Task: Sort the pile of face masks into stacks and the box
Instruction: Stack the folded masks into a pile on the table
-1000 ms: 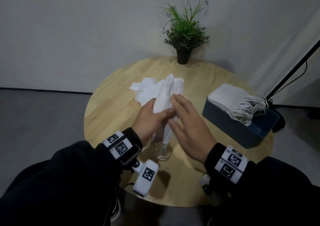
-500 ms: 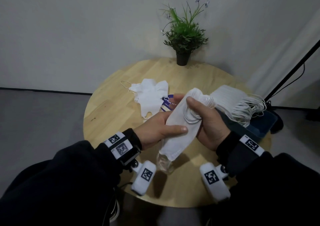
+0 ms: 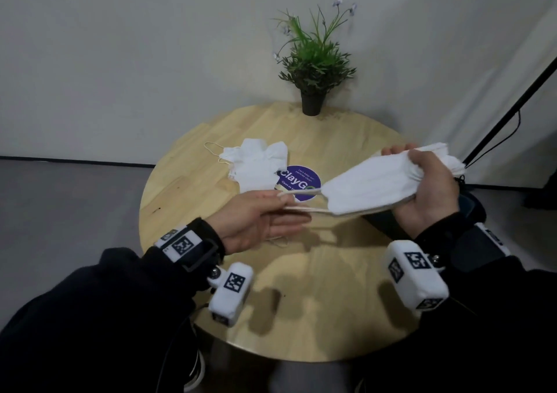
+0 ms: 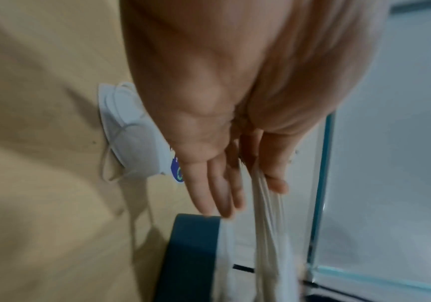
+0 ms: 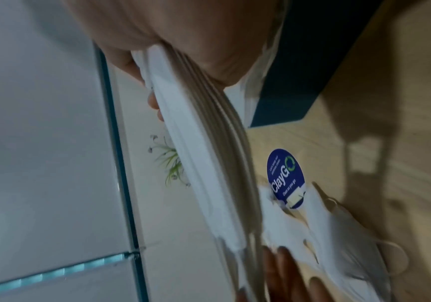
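White fabric masks (image 3: 382,186) formed a small bundle held above the round table (image 3: 187,181). Right hand (image 3: 428,193) gripped one end, fingers curled round it; left hand (image 3: 259,221) pinched the ear loops (image 3: 298,201) between thumb and fingertip, other fingers straight. Bundle hung beside the dark blue box (image 4: 191,255). A loose pile (image 3: 256,166) lay farther back on the table. Judgement: light, soft and floppy, loops stretchy and prone to snagging; best gripped across the pleated body, not the loops.
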`<act>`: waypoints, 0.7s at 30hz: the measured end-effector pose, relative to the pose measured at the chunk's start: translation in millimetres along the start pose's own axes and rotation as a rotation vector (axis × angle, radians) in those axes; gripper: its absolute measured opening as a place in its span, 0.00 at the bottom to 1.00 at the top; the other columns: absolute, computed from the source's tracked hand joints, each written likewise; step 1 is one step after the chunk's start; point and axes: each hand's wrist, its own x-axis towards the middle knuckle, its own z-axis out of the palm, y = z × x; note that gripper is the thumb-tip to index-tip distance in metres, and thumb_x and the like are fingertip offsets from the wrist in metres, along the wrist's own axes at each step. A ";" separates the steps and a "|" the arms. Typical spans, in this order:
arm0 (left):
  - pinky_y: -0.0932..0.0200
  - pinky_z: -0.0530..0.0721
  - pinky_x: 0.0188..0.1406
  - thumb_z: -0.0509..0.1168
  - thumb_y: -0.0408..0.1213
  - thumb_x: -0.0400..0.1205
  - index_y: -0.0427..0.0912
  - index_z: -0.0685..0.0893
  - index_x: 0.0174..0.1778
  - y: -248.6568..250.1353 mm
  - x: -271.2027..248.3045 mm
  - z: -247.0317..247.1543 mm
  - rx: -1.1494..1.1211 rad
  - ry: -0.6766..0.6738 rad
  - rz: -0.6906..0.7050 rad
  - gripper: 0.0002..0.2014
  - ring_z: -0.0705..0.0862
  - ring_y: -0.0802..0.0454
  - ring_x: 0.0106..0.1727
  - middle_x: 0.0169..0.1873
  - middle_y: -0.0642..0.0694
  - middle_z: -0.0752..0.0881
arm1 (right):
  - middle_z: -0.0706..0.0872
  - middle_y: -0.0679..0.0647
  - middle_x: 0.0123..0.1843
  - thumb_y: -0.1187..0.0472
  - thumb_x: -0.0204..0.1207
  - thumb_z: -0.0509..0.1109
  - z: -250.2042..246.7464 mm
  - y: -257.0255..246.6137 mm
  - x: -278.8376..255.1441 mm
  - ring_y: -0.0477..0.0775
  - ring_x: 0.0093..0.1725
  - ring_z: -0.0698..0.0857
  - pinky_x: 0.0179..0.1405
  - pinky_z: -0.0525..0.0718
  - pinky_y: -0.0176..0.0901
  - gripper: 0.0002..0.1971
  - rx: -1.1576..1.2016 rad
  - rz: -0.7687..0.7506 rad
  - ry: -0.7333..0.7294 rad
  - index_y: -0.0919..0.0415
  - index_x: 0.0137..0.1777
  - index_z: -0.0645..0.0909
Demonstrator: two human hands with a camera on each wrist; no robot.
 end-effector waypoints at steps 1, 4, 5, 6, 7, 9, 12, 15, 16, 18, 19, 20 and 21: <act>0.45 0.91 0.63 0.59 0.30 0.90 0.31 0.85 0.53 4.1 -0.7 -2.6 -0.066 0.011 0.044 0.09 0.89 0.34 0.67 0.65 0.28 0.88 | 0.88 0.54 0.42 0.68 0.81 0.64 -6.2 -3.4 7.1 0.54 0.49 0.90 0.58 0.91 0.49 0.06 0.010 0.000 0.008 0.57 0.45 0.78; 0.42 0.85 0.72 0.59 0.30 0.88 0.35 0.82 0.44 9.1 -3.3 0.7 -0.282 0.054 0.089 0.09 0.86 0.33 0.70 0.63 0.31 0.88 | 0.85 0.56 0.54 0.68 0.71 0.70 -18.3 -5.3 21.8 0.58 0.58 0.88 0.63 0.88 0.55 0.07 -0.041 0.014 0.057 0.57 0.45 0.78; 0.43 0.86 0.71 0.60 0.31 0.86 0.36 0.82 0.43 7.3 -3.2 5.6 -0.331 0.059 0.083 0.08 0.87 0.34 0.68 0.60 0.33 0.89 | 0.87 0.57 0.53 0.68 0.74 0.69 -19.2 -2.1 24.6 0.59 0.58 0.88 0.58 0.90 0.53 0.06 -0.058 -0.007 0.078 0.57 0.46 0.78; 0.44 0.87 0.69 0.62 0.31 0.85 0.37 0.82 0.43 3.8 -2.1 10.3 -0.340 0.078 0.077 0.07 0.88 0.35 0.65 0.56 0.34 0.89 | 0.89 0.58 0.50 0.69 0.78 0.67 -16.9 2.4 23.4 0.60 0.55 0.90 0.51 0.91 0.52 0.05 -0.075 -0.047 0.101 0.59 0.46 0.80; 0.46 0.89 0.65 0.63 0.31 0.85 0.37 0.82 0.42 -0.8 -0.1 14.2 -0.308 0.111 0.069 0.06 0.89 0.37 0.61 0.53 0.35 0.89 | 0.91 0.58 0.46 0.70 0.80 0.67 -13.0 8.8 20.8 0.60 0.51 0.91 0.47 0.92 0.53 0.05 -0.116 -0.111 0.117 0.60 0.47 0.81; 0.50 0.93 0.55 0.64 0.29 0.86 0.34 0.85 0.43 -8.5 4.3 24.9 -0.126 0.205 0.059 0.07 0.90 0.40 0.52 0.47 0.36 0.88 | 0.94 0.59 0.43 0.71 0.78 0.70 -2.0 20.3 6.8 0.59 0.47 0.93 0.48 0.93 0.54 0.05 -0.335 -0.300 0.122 0.63 0.49 0.86; 0.55 0.90 0.51 0.65 0.26 0.86 0.24 0.88 0.53 -12.0 7.6 36.7 0.213 0.195 0.087 0.08 0.88 0.40 0.52 0.49 0.34 0.88 | 0.95 0.55 0.45 0.72 0.80 0.71 13.3 37.3 -21.1 0.52 0.45 0.93 0.44 0.90 0.42 0.05 -0.642 -0.490 -0.021 0.71 0.52 0.87; 0.42 0.88 0.59 0.65 0.29 0.79 0.35 0.91 0.55 -7.6 5.2 33.3 0.636 0.084 0.131 0.13 0.90 0.31 0.58 0.52 0.36 0.93 | 0.94 0.61 0.49 0.75 0.82 0.69 21.3 52.9 -37.8 0.52 0.45 0.92 0.44 0.89 0.40 0.06 -0.654 -0.460 -0.168 0.76 0.55 0.84; 0.34 0.90 0.60 0.65 0.32 0.77 0.42 0.93 0.51 -5.0 3.2 30.1 0.777 0.080 0.157 0.13 0.91 0.32 0.56 0.50 0.37 0.94 | 0.93 0.64 0.50 0.75 0.82 0.68 22.3 55.4 -39.4 0.54 0.46 0.92 0.44 0.89 0.41 0.06 -0.602 -0.396 -0.185 0.75 0.56 0.83; 0.37 0.93 0.52 0.70 0.32 0.77 0.45 0.94 0.43 1.5 -1.3 21.9 0.936 0.090 0.225 0.08 0.94 0.41 0.46 0.41 0.43 0.94 | 0.91 0.66 0.49 0.75 0.82 0.66 23.2 55.5 -38.3 0.58 0.49 0.92 0.45 0.90 0.46 0.07 -0.408 -0.205 -0.198 0.70 0.57 0.82; 0.44 0.94 0.49 0.74 0.31 0.78 0.45 0.94 0.40 5.5 -3.9 18.2 0.964 0.094 0.268 0.05 0.94 0.45 0.41 0.36 0.45 0.94 | 0.91 0.65 0.49 0.74 0.83 0.66 22.6 53.9 -36.8 0.60 0.51 0.92 0.48 0.91 0.49 0.08 -0.305 -0.101 -0.200 0.68 0.58 0.82; 0.50 0.92 0.46 0.78 0.32 0.77 0.44 0.94 0.37 11.2 -7.0 16.1 0.972 0.095 0.312 0.04 0.93 0.48 0.38 0.33 0.47 0.93 | 0.91 0.63 0.49 0.73 0.83 0.65 22.1 51.5 -36.4 0.60 0.53 0.92 0.50 0.91 0.50 0.08 -0.237 -0.005 -0.200 0.65 0.58 0.81; 0.53 0.90 0.43 0.81 0.34 0.75 0.44 0.94 0.35 16.9 -9.8 13.6 0.962 0.099 0.345 0.04 0.91 0.51 0.36 0.32 0.49 0.93 | 0.91 0.62 0.49 0.72 0.83 0.64 22.2 49.5 -37.3 0.60 0.54 0.91 0.52 0.92 0.52 0.09 -0.201 0.078 -0.205 0.63 0.59 0.81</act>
